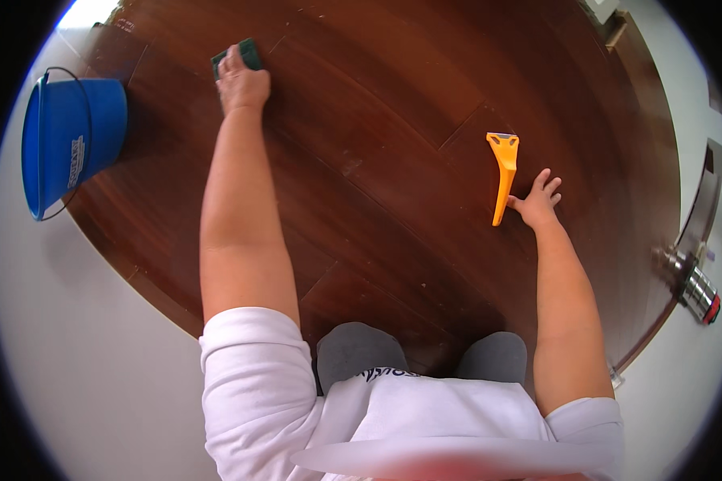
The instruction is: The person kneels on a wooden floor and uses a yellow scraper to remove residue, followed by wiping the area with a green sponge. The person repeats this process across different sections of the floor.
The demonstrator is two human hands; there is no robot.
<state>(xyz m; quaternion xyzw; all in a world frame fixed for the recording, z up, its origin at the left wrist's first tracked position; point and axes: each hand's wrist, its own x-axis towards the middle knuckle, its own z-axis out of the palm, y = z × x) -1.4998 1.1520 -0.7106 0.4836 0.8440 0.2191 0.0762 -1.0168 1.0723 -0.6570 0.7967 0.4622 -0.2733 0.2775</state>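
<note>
Wooden floor (377, 216) bears my right grip (537, 202), spread and empty, probably for balance, beside the yellow scraper (505, 160); my left grip (242, 86) curls over a green pad (251, 54).

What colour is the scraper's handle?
The scraper's handle is yellow-orange, shown best in the head view.

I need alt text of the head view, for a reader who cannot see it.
The person's left hand lies on a dark green pad on the brown wooden floor, while the right hand, fingers spread, is beside a yellow scraper. A blue bucket is at the left.
</note>
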